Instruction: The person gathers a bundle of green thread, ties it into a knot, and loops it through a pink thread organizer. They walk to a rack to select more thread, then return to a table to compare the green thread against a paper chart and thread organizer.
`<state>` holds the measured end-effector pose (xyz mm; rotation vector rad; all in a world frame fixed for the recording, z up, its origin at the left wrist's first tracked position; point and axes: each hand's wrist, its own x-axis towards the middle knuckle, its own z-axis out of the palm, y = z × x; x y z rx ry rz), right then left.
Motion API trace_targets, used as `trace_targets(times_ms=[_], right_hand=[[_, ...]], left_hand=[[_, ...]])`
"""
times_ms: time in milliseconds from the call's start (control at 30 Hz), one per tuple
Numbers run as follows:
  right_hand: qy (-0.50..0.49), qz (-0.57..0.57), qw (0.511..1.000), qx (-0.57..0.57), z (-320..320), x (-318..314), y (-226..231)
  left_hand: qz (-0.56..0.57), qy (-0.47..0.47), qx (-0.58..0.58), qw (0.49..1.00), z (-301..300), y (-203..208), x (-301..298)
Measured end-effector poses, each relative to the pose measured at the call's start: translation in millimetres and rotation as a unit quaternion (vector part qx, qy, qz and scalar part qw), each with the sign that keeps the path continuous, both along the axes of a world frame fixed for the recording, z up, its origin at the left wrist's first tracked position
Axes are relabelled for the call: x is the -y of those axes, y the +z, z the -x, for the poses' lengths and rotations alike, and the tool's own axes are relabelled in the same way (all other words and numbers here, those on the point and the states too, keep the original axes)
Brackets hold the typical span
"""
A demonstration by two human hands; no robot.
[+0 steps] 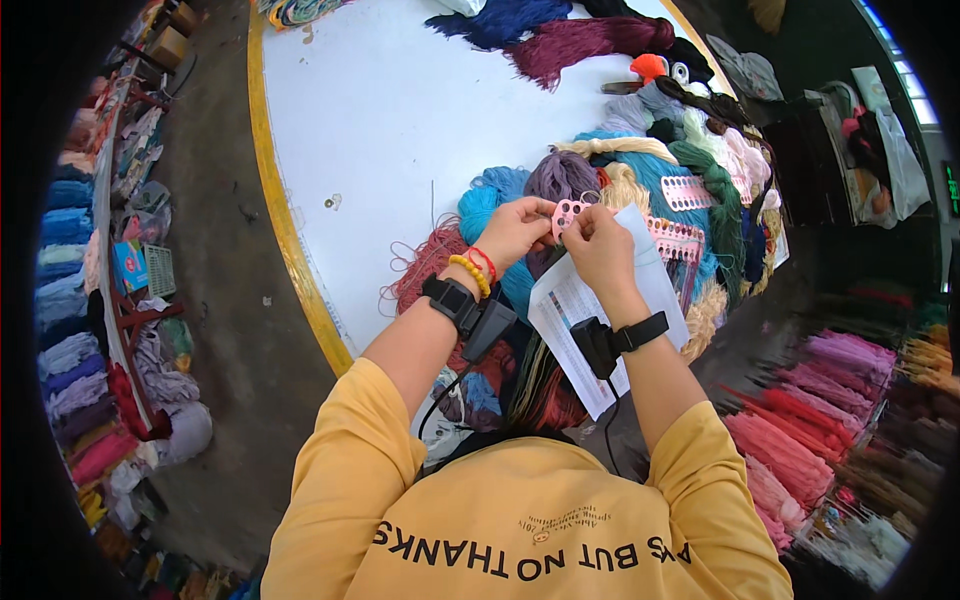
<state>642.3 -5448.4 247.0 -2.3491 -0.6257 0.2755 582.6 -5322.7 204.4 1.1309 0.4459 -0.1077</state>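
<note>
A small pink thread card with punched holes (568,211) is pinched by its edge in my left hand (515,237), above the yarn pile. My right hand (603,254) is closed in a pinch at the card's right side; what lies between its fingertips is too small to tell. Beneath that wrist a printed white sheet (570,340) slants over the skeins. Two more pink hole cards rest on the pile to the right, an upper thread card (688,193) and a lower thread card (676,240) with threads hanging from its holes. Behind the held card sits a grey-purple skein (562,177).
The white table (340,130) has a yellow edge (275,200) on its left. Blue yarn (490,200) and dark red yarn (432,262) lie left of my hands. Maroon yarn (590,45) lies at the far end. Racks of pink skeins (790,440) stand at right, a loaded shelf (120,260) at left.
</note>
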Motion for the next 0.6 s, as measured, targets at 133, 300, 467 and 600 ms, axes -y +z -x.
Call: trace_targets(times_ms=[133, 300, 467, 600], right_hand=[[0.006, 0.027, 1.0, 0.015, 0.7, -2.5, 0.1], [0.004, 0.052, 0.997, 0.064, 2.9, -4.1, -0.2], [-0.014, -0.033, 0.999, 0.021, 6.5, -1.5, -4.8], [-0.03, -0.109, 0.992, -0.061, 6.9, -0.1, -0.4]], left_hand=[[-0.009, -0.015, 0.019, 1.0, -1.0, -2.2, -0.9], [0.016, -0.026, 0.01, 0.999, -1.9, -4.4, -3.1], [0.007, -0.005, 0.024, 1.0, 2.2, -11.0, -7.5], [-0.032, 0.039, 0.076, 0.996, 11.6, 7.3, -4.0]])
